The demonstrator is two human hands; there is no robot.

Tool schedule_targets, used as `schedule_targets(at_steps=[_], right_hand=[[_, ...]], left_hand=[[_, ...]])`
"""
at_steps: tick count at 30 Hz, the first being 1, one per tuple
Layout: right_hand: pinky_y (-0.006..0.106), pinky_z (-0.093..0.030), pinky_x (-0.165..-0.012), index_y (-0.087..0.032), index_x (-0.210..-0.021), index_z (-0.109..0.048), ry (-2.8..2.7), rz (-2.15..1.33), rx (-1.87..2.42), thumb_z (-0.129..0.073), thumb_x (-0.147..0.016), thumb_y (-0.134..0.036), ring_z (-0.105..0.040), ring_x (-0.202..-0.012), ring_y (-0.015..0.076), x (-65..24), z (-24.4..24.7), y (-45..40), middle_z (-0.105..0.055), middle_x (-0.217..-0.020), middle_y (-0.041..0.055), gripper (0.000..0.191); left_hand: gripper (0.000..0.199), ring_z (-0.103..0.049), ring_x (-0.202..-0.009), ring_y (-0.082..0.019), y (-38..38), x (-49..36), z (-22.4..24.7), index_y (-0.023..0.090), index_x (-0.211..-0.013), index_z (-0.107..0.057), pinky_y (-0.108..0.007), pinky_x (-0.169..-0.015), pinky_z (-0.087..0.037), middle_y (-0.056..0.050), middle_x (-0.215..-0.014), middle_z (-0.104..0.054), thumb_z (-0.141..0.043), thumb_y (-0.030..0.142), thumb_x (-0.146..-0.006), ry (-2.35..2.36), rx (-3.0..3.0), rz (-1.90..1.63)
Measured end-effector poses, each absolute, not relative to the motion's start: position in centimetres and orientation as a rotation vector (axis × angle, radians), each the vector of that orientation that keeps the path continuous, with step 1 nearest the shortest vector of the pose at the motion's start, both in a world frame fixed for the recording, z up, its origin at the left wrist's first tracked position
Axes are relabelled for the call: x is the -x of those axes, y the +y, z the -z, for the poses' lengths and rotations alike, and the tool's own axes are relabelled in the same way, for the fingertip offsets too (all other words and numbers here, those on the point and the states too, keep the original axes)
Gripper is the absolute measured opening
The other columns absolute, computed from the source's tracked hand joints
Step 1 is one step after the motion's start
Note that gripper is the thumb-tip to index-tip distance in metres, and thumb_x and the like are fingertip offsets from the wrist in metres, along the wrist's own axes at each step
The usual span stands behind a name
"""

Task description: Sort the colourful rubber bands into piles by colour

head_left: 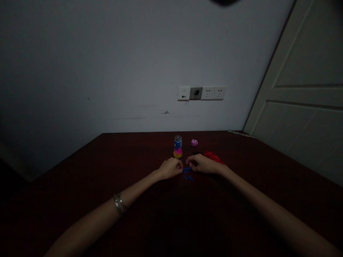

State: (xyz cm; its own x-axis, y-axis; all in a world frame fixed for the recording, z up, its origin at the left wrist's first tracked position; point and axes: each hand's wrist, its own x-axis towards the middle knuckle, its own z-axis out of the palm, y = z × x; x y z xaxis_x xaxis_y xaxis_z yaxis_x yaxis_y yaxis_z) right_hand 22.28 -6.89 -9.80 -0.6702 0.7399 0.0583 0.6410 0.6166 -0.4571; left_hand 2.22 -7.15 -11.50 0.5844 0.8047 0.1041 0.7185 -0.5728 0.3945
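Small loose blue pieces [187, 170], some slim and loop-like, lie on the dark red table between and just below my hands. My left hand [170, 168] has its fingers curled together at the left edge of these pieces. From the other side, my right hand [201, 163] reaches in with bent fingers drawn close together over them. Whatever either hand's fingertips hold is too small and dark to make out. Just behind my hands stands an upright clear jar [178, 146] without a lid, filled in yellow, pink and blue layers.
A small pink-purple object [194, 142] sits behind my right hand. Red material [213, 156] lies beyond my right wrist, partly covered by the arm. Wall sockets [213, 93] are above the table's [128, 146] back edge, and a pale door [302, 92] stands at the right.
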Motion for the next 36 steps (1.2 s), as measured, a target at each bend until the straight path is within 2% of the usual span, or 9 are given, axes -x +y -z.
schedule_targets(at_steps=[6, 15, 22, 26, 32, 36], right_hand=[[0.022, -0.043, -0.060, -0.011, -0.093, -0.060, -2.423, -0.820, 1.161, -0.048, -0.061, -0.008, -0.056, -0.068, 0.0125, -22.4, 9.6, -5.5, -0.062, -0.081, 0.0047, 0.035], [0.021, -0.039, -0.056, -0.012, -0.078, -0.063, -2.432, -0.594, 1.290, -0.055, -0.068, -0.024, -0.052, -0.062, 0.0118, -21.4, 11.5, -2.1, -0.060, -0.070, 0.0025, 0.017], [0.021, -0.039, -0.058, -0.012, -0.074, -0.063, -2.522, -0.562, 1.239, -0.050, -0.069, -0.014, -0.052, -0.062, 0.0116, -21.5, 11.5, -1.8, -0.061, -0.070, 0.0033, 0.014], [0.022, -0.041, -0.058, -0.012, -0.074, -0.064, -2.560, -0.673, 1.242, -0.051, -0.067, -0.014, -0.054, -0.063, 0.0123, -22.3, 10.3, -3.1, -0.062, -0.073, 0.0042, 0.015], [0.023, -0.043, -0.062, -0.013, -0.086, -0.066, -2.612, -0.735, 1.247, -0.051, -0.064, -0.011, -0.056, -0.069, 0.0138, -23.0, 8.9, -5.0, -0.064, -0.082, 0.0053, 0.026], [0.025, -0.045, -0.066, -0.014, -0.098, -0.063, -2.620, -0.797, 1.224, -0.054, -0.063, -0.011, -0.057, -0.075, 0.0150, -22.7, 8.5, -6.1, -0.064, -0.088, 0.0059, 0.037]], left_hand=[[0.020, -0.049, -0.060, -0.010, -6.9, -2.1, 12.2, 0.014, -0.081, -0.066, -0.019, -0.055, -0.034, -0.002, -0.071, -0.060, -0.050, 0.023, -0.073, 1.047, -2.405, -0.509], [0.020, -0.042, -0.057, -0.009, -7.5, -1.6, 12.5, 0.010, -0.080, -0.064, -0.018, -0.052, -0.032, 0.000, -0.064, -0.054, -0.049, 0.023, -0.075, 1.034, -2.195, -0.666], [0.019, -0.042, -0.056, -0.008, -7.7, -1.5, 13.0, 0.010, -0.080, -0.064, -0.018, -0.052, -0.032, 0.000, -0.064, -0.055, -0.049, 0.021, -0.074, 1.064, -2.125, -0.679], [0.022, -0.042, -0.055, -0.008, -7.5, -1.4, 13.1, 0.011, -0.083, -0.064, -0.018, -0.051, -0.031, 0.000, -0.064, -0.053, -0.053, 0.027, -0.074, 1.058, -2.167, -0.644], [0.035, -0.049, -0.067, -0.012, -7.9, -1.5, 12.2, 0.015, -0.093, -0.063, -0.021, -0.058, -0.035, -0.002, -0.077, -0.056, -0.063, 0.039, -0.067, 0.939, -2.411, -0.553], [0.036, -0.051, -0.072, -0.015, -8.1, -1.8, 11.6, 0.017, -0.089, -0.064, -0.023, -0.063, -0.037, -0.004, -0.082, -0.058, -0.066, 0.043, -0.065, 0.968, -2.499, -0.448]])
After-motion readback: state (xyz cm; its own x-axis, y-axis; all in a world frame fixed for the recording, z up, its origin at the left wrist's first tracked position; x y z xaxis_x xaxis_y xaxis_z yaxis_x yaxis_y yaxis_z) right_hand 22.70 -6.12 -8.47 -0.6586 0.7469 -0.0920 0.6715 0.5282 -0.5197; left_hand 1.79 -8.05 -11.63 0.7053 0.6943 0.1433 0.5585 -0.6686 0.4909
